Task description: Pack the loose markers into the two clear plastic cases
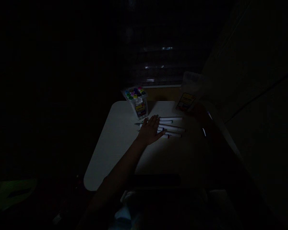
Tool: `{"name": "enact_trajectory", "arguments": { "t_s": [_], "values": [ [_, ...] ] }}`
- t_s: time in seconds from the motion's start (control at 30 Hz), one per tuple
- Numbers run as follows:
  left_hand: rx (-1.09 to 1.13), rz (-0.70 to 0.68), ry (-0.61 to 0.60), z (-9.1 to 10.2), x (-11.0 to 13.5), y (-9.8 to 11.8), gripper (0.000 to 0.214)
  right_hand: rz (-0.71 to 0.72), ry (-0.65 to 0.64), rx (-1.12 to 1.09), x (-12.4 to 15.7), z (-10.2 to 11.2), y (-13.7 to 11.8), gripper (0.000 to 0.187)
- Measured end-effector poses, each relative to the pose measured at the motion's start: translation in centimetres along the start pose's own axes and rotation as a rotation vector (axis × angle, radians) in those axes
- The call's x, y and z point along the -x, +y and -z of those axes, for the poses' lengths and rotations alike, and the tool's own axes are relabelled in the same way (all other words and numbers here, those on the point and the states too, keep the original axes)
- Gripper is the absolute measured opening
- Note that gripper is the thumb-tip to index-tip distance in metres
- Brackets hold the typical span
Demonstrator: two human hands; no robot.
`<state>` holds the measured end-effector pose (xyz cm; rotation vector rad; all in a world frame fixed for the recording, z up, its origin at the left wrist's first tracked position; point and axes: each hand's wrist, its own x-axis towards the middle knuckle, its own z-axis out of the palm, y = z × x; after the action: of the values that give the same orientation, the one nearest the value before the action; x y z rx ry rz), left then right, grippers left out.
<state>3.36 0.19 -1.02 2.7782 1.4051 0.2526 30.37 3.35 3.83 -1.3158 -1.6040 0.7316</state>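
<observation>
The scene is very dark. My left hand (150, 128) lies flat, fingers stretched out, on several white marker pens (172, 127) spread on a small white table (115, 143). My right hand (198, 112) is in shadow at the table's far right, touching or holding a clear box with a yellow label (187, 99); its fingers are too dark to make out. A clear tub of markers with coloured caps (137, 99) stands upright just beyond my left hand.
Window blinds (156, 64) hang behind the table. A wall or panel runs along the right side. A dark flat object (156, 179) lies at the table's near edge. Something pale green (12, 191) shows at the lower left.
</observation>
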Motion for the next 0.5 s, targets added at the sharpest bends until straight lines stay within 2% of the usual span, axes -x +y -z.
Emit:
{"name": "enact_trajectory", "arguments": {
  "t_s": [0.13,0.27,0.4,0.5],
  "values": [
    [-0.011,0.011,-0.009,0.3,0.0,0.1,0.076,-0.085,-0.066,-0.111,-1.6,-2.0,0.9,0.074],
    [-0.014,0.034,0.003,0.2,0.0,0.3,0.075,-0.126,-0.123,-0.218,-2.3,-4.2,1.3,0.068],
    [0.019,0.051,0.003,-0.1,0.0,0.5,0.072,-0.076,-0.151,-0.232,-2.2,-5.6,1.7,0.058],
    [0.104,0.062,0.050,-0.2,-0.1,0.2,0.070,-0.017,-0.169,-0.209,-2.0,-5.9,2.5,0.055]
  ]
}}
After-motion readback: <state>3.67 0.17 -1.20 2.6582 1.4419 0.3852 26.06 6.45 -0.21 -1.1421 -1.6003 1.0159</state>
